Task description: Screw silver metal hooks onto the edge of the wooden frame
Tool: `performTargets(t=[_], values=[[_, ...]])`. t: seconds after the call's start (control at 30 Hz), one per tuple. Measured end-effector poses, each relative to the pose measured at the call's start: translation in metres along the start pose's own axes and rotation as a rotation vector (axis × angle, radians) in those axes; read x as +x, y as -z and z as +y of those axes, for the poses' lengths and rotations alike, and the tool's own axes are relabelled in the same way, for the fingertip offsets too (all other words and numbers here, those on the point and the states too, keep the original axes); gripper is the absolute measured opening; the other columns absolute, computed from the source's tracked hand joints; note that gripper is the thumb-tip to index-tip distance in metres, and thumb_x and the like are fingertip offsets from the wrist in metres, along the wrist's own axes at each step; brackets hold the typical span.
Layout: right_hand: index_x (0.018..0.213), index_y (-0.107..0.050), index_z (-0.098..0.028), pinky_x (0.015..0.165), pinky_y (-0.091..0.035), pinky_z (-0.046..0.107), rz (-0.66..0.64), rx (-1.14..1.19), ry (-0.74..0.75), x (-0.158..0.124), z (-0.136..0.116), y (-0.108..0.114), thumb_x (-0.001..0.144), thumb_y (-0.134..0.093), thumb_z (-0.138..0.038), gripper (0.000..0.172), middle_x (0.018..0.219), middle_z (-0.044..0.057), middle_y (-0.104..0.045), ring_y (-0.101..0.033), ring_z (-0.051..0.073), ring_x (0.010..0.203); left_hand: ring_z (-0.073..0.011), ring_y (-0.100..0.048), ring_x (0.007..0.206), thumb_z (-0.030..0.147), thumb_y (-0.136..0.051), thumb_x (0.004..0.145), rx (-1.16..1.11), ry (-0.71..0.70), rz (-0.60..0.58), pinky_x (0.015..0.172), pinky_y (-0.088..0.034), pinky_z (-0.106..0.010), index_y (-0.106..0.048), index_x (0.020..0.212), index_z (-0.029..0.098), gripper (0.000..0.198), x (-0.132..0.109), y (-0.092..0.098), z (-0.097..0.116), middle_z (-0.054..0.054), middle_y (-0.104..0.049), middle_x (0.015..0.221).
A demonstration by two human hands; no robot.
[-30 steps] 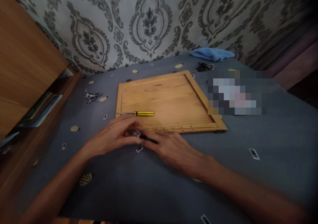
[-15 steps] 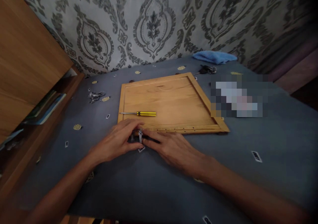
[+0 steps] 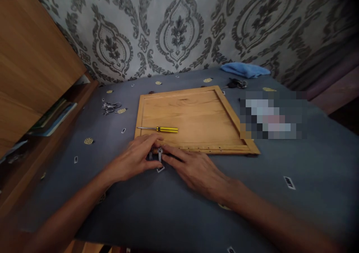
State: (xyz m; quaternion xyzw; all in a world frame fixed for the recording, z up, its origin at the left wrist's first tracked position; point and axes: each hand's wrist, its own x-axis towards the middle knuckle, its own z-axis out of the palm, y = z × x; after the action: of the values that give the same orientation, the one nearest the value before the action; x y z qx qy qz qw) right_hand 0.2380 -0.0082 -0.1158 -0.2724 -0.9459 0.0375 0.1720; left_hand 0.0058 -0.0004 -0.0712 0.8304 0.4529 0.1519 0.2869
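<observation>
My left hand (image 3: pixel 134 156) is curled around a small metal fitting (image 3: pixel 160 155) at the near left edge of a wooden panel (image 3: pixel 185 113). Its thumb is below and its fingers are above; the fitting's exact kind cannot be made out. From the right, my right hand (image 3: pixel 193 167) reaches in with its fingertips closed against the same fitting. Part of the fitting is hidden behind my fingers. A yellow and black screwdriver (image 3: pixel 167 129) lies on the panel just beyond my left hand, its shaft pointing left. Small holes run along the panel's near rail.
On the blue-grey patterned cloth (image 3: pixel 266 208), loose metal pieces (image 3: pixel 111 107) lie left of the panel. A dark object with a metal part (image 3: pixel 236 83) and a blue cloth (image 3: pixel 245 69) lie at the back right. A wooden cabinet (image 3: pixel 36 55) stands at left. One area at right is blurred out.
The view has shifted slightly, so everything sits a little further right and lower. Both hands keep nearly the same hold at the fitting.
</observation>
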Motion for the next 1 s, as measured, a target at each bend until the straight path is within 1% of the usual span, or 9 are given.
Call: performTargets(t=[0.13, 0.23, 0.33, 0.43, 0.63, 0.8, 1.0], values=[[0.137, -0.060, -0.013, 0.077, -0.064, 0.037, -0.008, -0.006, -0.021, 0.0015, -0.0020, 0.0022, 0.091, -0.057, -0.003, 0.047, 0.149, 0.015, -0.059, -0.074, 0.026, 0.106, -0.0275, -0.062, 0.114, 0.029, -0.079, 0.086, 0.014, -0.004, -0.014, 0.097, -0.051, -0.043, -0.053, 0.126, 0.023, 0.048, 0.0005, 0.0003, -0.0007, -0.009, -0.066, 0.124], [0.140, -0.057, -0.012, 0.074, -0.064, 0.038, -0.030, -0.019, -0.026, 0.0030, -0.0027, 0.0015, 0.092, -0.057, -0.005, 0.048, 0.147, 0.016, -0.060, -0.074, 0.026, 0.103, -0.0265, -0.063, 0.110, 0.030, -0.079, 0.085, 0.018, -0.008, -0.018, 0.094, -0.052, -0.042, -0.055, 0.116, 0.022, 0.040, 0.0011, 0.0015, 0.0002, -0.008, -0.067, 0.119], [0.140, -0.057, -0.013, 0.076, -0.064, 0.038, -0.054, -0.027, -0.029, 0.0042, -0.0032, 0.0000, 0.094, -0.056, -0.006, 0.046, 0.146, 0.015, -0.061, -0.075, 0.025, 0.100, -0.0258, -0.064, 0.107, 0.030, -0.080, 0.085, 0.036, -0.008, -0.025, 0.093, -0.052, -0.040, -0.057, 0.111, 0.021, 0.036, 0.0015, 0.0025, 0.0013, -0.008, -0.068, 0.115], [0.141, -0.056, -0.013, 0.075, -0.063, 0.037, -0.067, -0.042, -0.031, 0.0044, -0.0036, -0.0008, 0.095, -0.056, -0.007, 0.047, 0.143, 0.015, -0.064, -0.075, 0.024, 0.097, -0.0255, -0.064, 0.106, 0.030, -0.081, 0.085, 0.051, -0.022, -0.020, 0.093, -0.051, -0.039, -0.058, 0.109, 0.020, 0.035, 0.0019, 0.0026, 0.0014, -0.007, -0.069, 0.113], [0.141, -0.056, -0.014, 0.070, -0.061, 0.035, -0.063, -0.035, -0.036, 0.0037, -0.0029, -0.0001, 0.095, -0.056, -0.007, 0.046, 0.141, 0.015, -0.065, -0.075, 0.022, 0.090, -0.0242, -0.065, 0.102, 0.029, -0.082, 0.085, 0.070, -0.048, -0.007, 0.087, -0.052, -0.036, -0.059, 0.107, 0.020, 0.034, 0.0023, 0.0021, 0.0009, -0.006, -0.069, 0.108], [0.139, -0.058, -0.013, 0.071, -0.062, 0.035, -0.034, -0.022, -0.032, 0.0039, -0.0030, -0.0001, 0.092, -0.060, -0.006, 0.048, 0.142, 0.015, -0.065, -0.075, 0.023, 0.093, -0.0242, -0.065, 0.102, 0.031, -0.081, 0.086, 0.073, -0.043, -0.012, 0.087, -0.052, -0.036, -0.059, 0.108, 0.021, 0.033, 0.0014, 0.0022, 0.0002, -0.005, -0.069, 0.109], [0.139, -0.059, -0.013, 0.073, -0.063, 0.034, -0.047, -0.041, -0.040, 0.0048, -0.0035, 0.0010, 0.090, -0.063, -0.006, 0.049, 0.143, 0.015, -0.064, -0.076, 0.023, 0.094, -0.0233, -0.064, 0.100, 0.032, -0.079, 0.088, 0.076, -0.046, -0.022, 0.087, -0.051, -0.036, -0.060, 0.108, 0.021, 0.030, 0.0009, 0.0025, -0.0008, -0.005, -0.069, 0.108]])
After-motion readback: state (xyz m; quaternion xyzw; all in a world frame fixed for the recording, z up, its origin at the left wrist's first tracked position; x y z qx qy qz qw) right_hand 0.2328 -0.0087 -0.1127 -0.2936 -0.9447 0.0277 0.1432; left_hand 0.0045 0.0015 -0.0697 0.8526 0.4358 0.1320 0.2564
